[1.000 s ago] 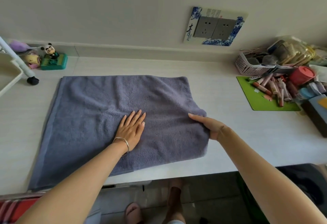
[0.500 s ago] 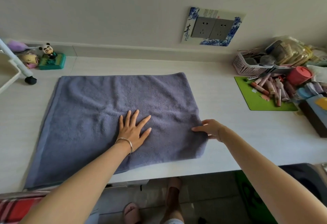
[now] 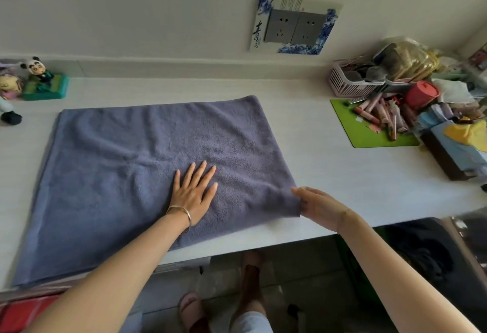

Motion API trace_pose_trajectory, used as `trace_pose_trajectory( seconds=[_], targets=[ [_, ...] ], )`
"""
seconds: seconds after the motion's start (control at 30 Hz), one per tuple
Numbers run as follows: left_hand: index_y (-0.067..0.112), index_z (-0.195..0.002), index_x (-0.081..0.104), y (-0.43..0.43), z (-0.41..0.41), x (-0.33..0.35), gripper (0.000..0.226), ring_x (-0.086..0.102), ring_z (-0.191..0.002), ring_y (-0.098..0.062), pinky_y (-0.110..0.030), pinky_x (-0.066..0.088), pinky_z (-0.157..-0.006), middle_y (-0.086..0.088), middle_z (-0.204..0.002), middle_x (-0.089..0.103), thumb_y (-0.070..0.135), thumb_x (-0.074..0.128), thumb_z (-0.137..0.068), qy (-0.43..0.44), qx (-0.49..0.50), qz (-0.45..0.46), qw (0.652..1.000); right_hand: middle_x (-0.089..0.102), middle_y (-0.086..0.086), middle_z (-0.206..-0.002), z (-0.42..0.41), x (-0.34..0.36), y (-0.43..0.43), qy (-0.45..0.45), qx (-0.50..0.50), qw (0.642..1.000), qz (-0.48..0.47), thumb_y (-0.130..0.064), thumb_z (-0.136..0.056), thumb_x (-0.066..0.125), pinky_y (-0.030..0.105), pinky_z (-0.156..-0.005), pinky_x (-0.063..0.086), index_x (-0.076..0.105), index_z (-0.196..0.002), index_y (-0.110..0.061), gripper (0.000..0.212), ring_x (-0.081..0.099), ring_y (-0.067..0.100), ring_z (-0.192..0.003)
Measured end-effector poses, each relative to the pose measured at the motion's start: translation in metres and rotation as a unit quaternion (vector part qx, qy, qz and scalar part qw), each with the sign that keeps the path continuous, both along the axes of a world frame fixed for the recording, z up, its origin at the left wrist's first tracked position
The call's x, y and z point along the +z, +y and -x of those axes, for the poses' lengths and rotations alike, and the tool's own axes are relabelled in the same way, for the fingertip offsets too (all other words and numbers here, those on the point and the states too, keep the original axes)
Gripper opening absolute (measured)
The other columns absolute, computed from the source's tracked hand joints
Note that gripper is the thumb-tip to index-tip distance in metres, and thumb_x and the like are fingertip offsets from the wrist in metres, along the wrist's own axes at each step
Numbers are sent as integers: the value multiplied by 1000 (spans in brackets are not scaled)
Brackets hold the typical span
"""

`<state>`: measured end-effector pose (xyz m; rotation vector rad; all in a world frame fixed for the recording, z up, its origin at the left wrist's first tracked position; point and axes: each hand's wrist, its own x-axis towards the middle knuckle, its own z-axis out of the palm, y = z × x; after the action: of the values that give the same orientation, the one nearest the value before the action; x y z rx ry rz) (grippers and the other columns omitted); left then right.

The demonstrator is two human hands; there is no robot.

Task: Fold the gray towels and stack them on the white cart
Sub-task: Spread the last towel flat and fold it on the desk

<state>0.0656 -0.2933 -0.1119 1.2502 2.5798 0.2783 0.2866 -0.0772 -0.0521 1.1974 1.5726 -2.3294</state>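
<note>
One gray towel [image 3: 137, 174] lies spread flat on the white tabletop [image 3: 329, 174], its near left corner reaching the table's front edge. My left hand [image 3: 193, 191] presses flat on the towel's middle right part with fingers spread; a bangle sits on that wrist. My right hand [image 3: 320, 206] lies at the towel's near right corner, its straight fingertips touching the edge. Whether the thumb is under the cloth is hidden. Only a white leg and black wheel [image 3: 10, 118] of the cart show at the far left.
A panda figure on a green box [image 3: 43, 85] and other small toys stand at the back left. At the right are a pink basket [image 3: 350, 83], a green mat [image 3: 369, 132] with crayons, a red cup [image 3: 421, 93] and boxes. My feet show below the table.
My right hand slid down the towel's right edge toward the near corner and its fingers straightened. My left hand stayed pressed on the towel, fingers spread wider than a second ago.
</note>
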Motion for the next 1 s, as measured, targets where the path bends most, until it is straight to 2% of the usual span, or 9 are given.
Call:
trace_pose_trajectory(
  seconds=[0.13, 0.27, 0.43, 0.57, 0.63, 0.73, 0.87, 0.93, 1.0],
  targets=[
    [38, -147, -3, 2, 0, 2, 81, -14, -144, -12, -44, -15, -113, 12, -156, -9, 61, -18, -71, -6, -1, 10, 1000, 62, 15, -121, 12, 0, -8, -47, -3, 999, 23, -24, -70, 74, 32, -92, 51, 55, -121, 5, 61, 60, 27, -112],
    [38, -147, -4, 1, 3, 5, 82, -16, -143, -11, -43, -16, -113, 13, -156, -11, 62, -20, -69, -26, -8, 15, 1000, 62, 14, -121, 11, 4, -13, -47, -32, 998, 38, -24, -75, 70, 26, -84, 55, 53, -123, 5, 58, 61, 23, -110],
    [36, -146, -9, -1, 2, 6, 81, -16, -143, -10, -41, -16, -113, 13, -156, -11, 61, -21, -70, -22, -11, 16, 1000, 70, 8, -99, 6, 28, -3, 13, -50, 997, 64, -20, -70, 69, 21, -67, 55, 61, -108, -1, 43, 69, 15, -87],
    [34, -140, -19, -4, 1, 1, 77, -15, -143, -13, -44, -14, -114, 11, -156, -12, 65, -23, -70, 17, -24, 29, 999, 62, 9, -98, -8, 25, 1, -99, 23, 994, -49, -26, -77, 72, 23, -68, 54, 59, -96, -4, 32, 62, 17, -88],
    [36, -139, -19, -5, -2, 0, 74, -13, -144, -16, -44, -14, -113, 9, -157, -11, 66, -20, -71, 36, -28, 28, 999, 51, 5, -76, -12, 12, 4, -174, 24, 964, -197, -26, -77, 76, 23, -60, 47, 49, -77, -9, 32, 50, 16, -68],
    [39, -142, -12, -6, -4, -2, 72, -11, -145, -20, -45, -14, -112, 7, -157, -7, 65, -11, -75, 38, -35, 12, 999, 48, 2, -74, -6, -6, 2, -193, -36, 897, -395, -28, -76, 77, 27, -59, 38, 49, -87, -9, 36, 47, 20, -70],
    [39, -145, -1, -2, -8, -4, 84, -7, -145, -22, -46, -14, -112, 7, -158, 0, 73, -23, -72, 51, -66, -6, 996, 54, 13, -122, 29, -29, -30, -108, 32, 791, -602, -41, -85, 59, 38, -97, 40, 59, -113, -11, 41, 50, 30, -114],
    [38, -145, 0, 2, -11, -5, 82, -5, -145, -22, -48, -11, -113, 6, -157, 3, 72, -21, -74, 58, -64, -10, 996, 38, 9, -147, 55, -38, -52, -71, 129, 750, -645, -54, -88, 35, 41, -114, 21, 50, -134, -20, 60, 29, 28, -139],
    [35, -146, 3, 3, -12, -5, 74, -3, -145, -23, -50, -9, -112, 6, -157, 6, 70, -5, -81, 65, -56, -12, 996, 18, -2, -157, 71, -44, -67, -65, 223, 711, -664, -64, -89, 15, 35, -117, -1, 30, -146, -32, 68, 9, 20, -146]
  ],
)
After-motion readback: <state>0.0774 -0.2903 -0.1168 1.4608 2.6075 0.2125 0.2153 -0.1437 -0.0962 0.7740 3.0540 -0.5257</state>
